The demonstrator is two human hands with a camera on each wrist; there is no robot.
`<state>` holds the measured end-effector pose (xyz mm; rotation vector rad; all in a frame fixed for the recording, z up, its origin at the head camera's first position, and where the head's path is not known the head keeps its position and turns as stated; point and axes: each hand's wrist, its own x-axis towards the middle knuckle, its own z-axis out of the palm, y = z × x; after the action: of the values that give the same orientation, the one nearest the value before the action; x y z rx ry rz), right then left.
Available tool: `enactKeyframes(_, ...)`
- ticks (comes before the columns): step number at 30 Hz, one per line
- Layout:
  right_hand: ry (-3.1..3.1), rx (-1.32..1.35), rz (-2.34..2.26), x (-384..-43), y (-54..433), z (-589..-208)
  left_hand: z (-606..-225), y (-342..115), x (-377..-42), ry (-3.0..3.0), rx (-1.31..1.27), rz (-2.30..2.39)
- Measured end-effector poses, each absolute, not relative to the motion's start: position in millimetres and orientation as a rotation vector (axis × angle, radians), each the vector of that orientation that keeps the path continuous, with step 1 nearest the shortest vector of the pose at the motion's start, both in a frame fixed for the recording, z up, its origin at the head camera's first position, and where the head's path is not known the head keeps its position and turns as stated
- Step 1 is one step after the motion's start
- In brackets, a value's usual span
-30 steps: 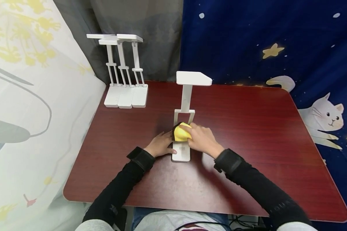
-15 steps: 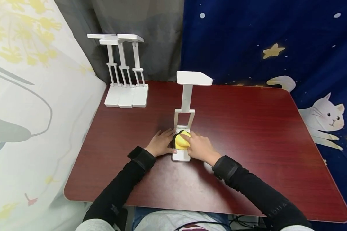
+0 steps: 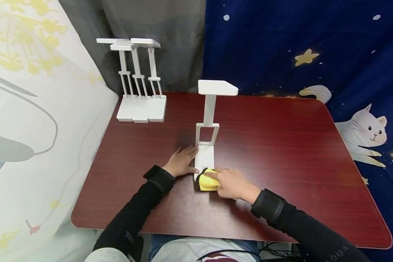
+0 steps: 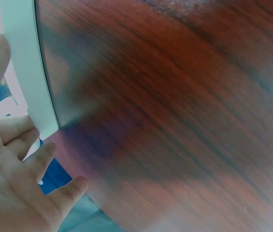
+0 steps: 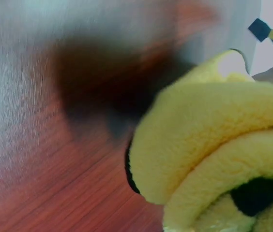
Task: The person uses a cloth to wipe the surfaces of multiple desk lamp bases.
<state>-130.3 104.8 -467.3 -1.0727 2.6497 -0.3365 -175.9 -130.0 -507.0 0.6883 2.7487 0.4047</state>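
Note:
A white folding stand [image 3: 205,156] rises upright from its flat base at the middle of the table. My left hand [image 3: 181,162] lies along the base's left side, thumb over its near part and fingers stretched toward its far part. In the left wrist view, that hand's thumb and fingers touch the pale edge of the base [image 4: 27,58]. My right hand [image 3: 233,182] holds a folded yellow fleecy cloth [image 3: 208,182] with dark trim, index finger pressing on top. The cloth overlaps the base's near end; its thick folds [image 5: 199,125] fill much of the right wrist view.
Several similar white stands [image 3: 141,109] stand side by side at the back left of the reddish-brown table [image 3: 275,145]. A pale patterned curtain [image 3: 36,120] hangs at the left, a dark blue one [image 3: 255,43] behind. Cables [image 3: 278,249] show below the front edge.
My right hand has drawn the yellow cloth toward me along the base, from near the upright to the near end, uncovering the base's far part. My left hand has stayed in place.

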Motion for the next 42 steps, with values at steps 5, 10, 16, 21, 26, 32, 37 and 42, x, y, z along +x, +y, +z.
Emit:
enactKeyframes(5, 2.379, -1.039, -0.607, -129, 119, -464, -506, -128, -175, 2.740, 0.690, 0.404)
enactKeyframes(10, 2.275, -1.048, -0.703, -119, 129, -465, -507, -123, -178, 2.748, 0.685, 0.407)
enactKeyframes(16, 2.293, -1.091, -0.736, -107, 145, -467, -508, -99, -197, 2.741, 0.728, 0.397)
enactKeyframes(21, 2.314, -1.096, -0.794, -105, 164, -464, -507, -67, -227, 2.735, 0.721, 0.355)
enactKeyframes(26, 2.339, -1.056, -0.866, -105, 185, -461, -506, -32, -258, 2.729, 0.693, 0.322)
enactKeyframes(32, 2.410, -1.034, -0.922, -100, 212, -464, -502, 10, -288, 2.713, 0.675, 0.238)
enactKeyframes(37, 2.473, -0.969, -0.978, -91, 237, -464, -495, 47, -311, 2.732, 0.666, 0.202)
enactKeyframes(42, 2.539, -1.009, -1.065, -78, 257, -469, -496, 78, -330, 2.742, 0.639, 0.131)
